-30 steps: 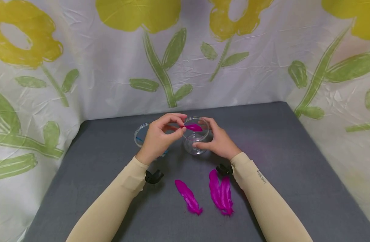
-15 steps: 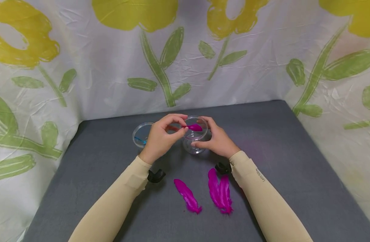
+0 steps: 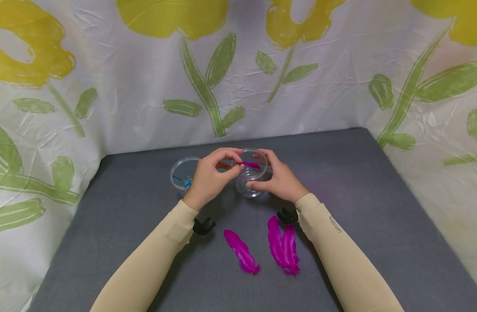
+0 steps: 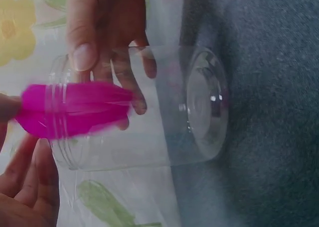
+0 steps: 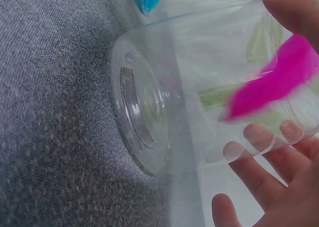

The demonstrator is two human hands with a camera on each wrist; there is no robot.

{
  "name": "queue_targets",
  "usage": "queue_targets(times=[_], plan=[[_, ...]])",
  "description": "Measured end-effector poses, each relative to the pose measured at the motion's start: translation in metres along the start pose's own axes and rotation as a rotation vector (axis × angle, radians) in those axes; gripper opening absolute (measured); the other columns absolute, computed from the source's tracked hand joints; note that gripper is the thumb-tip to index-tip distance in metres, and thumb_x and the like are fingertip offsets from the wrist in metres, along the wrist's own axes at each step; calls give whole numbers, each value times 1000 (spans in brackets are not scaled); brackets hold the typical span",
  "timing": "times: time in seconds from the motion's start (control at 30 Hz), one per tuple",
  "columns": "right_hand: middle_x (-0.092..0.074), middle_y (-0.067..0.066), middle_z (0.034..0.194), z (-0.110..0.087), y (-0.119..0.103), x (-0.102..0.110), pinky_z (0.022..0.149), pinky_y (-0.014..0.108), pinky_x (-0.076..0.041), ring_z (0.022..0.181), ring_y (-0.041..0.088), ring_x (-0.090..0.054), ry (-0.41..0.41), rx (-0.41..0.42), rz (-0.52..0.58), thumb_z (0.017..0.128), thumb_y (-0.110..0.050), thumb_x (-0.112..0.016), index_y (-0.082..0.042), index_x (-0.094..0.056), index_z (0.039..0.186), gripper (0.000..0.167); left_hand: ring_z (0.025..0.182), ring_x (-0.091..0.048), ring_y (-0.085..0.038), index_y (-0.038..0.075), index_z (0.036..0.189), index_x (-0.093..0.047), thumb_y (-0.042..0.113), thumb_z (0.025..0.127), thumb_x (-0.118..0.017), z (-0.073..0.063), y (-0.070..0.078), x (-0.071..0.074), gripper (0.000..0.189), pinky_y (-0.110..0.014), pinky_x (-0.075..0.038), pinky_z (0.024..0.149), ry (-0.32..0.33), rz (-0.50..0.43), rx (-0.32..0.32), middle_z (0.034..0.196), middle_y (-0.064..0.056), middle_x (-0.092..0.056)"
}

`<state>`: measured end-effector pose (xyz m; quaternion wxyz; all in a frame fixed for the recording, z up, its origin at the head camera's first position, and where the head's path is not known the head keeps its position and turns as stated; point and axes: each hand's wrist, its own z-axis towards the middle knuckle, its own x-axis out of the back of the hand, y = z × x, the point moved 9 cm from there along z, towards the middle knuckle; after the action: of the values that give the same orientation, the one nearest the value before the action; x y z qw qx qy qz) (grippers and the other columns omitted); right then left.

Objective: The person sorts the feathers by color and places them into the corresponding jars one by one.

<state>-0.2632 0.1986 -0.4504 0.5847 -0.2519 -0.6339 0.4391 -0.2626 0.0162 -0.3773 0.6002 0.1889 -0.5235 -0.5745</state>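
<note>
At the back of the table [image 3: 359, 173], on the left, stands a see-through jar [image 3: 180, 160] with something blue [image 3: 184, 181] in it, too small for me to tell what. Next comes the left hand [image 3: 215, 173]. Its grip is a pinch, thumb and finger squeezing the top end of a pink feather [image 3: 253, 165]. That feather points into the middle jar [image 3: 245, 192], with its tip inside and its top above the rim. The right hand [image 3: 282, 180] curls round the jar's right side, and its grip holds the jar upright.

In front, a lone feather [image 3: 241, 252] lies on the left and two feathers [image 3: 283, 247] lie together on the right.

To do this well, I think the right hand should hold the jar snugly, not squash it. The left hand should point the feather straight down the middle, away from the rim, and let go gently, since something so light could stick to fingers.
</note>
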Motion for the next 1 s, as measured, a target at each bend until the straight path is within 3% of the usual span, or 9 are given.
queue_targets(times=[0.23,0.53,0.83,1.0], plan=[[-52,-2,164,-2,2,2,125,61,-39,152,28,-50,10,4,8,85,-43,-93,-27,-34,163,99,120,-72,-17,14,118,-76,12,95,-85,-3,7,-6,25,-38,-64,98,-31,48,-28,139,-2,-73],[-50,-1,165,-1,4,2,124,62,-40,152,28,-50,-3,1,16,85,-45,-93,-27,-32,164,101,118,-72,-16,9,119,-76,11,94,-85,-10,11,-5,26,-38,-64,97,-20,77,-48,138,-1,-72],[-49,2,167,-1,6,6,123,62,-41,155,27,-48,-32,4,43,86,-44,-92,-27,-31,165,101,122,-72,-15,12,113,-77,9,94,-85,-20,28,-10,22,-35,-64,94,-29,103,-145,136,0,-74],[-49,-1,167,0,5,8,122,61,-42,155,28,-48,-42,17,35,89,-36,-90,-27,-31,165,97,114,-73,-14,10,109,-78,8,93,-85,-33,47,-25,19,-32,-63,93,-94,96,-241,131,-1,-76]])
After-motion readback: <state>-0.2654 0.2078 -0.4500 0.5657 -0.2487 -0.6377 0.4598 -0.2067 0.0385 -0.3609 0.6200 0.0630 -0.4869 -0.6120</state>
